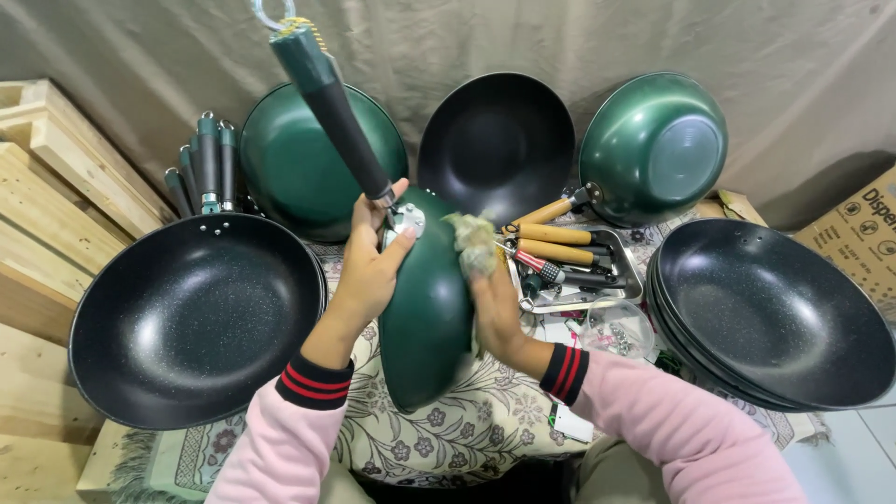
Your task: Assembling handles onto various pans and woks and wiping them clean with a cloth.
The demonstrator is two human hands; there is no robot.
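A green wok (pixel 425 308) stands on edge in front of me, its handle (pixel 334 103) pointing up and away. My left hand (pixel 369 266) grips it at the metal bracket where the handle joins the bowl. Against the wok's green outer side, my right hand (pixel 495 303) presses a pale wad of cloth (pixel 474 243). Both sleeves are pink with black and red cuffs.
Dark non-stick woks lie at left (pixel 191 317) and stacked at right (pixel 775 313). More woks lean on the backdrop (pixel 495 140). A metal tray (pixel 623 266) holds wooden handles and a screwdriver. Wooden pallets (pixel 56 187) stand left, a cardboard box (pixel 863 233) right.
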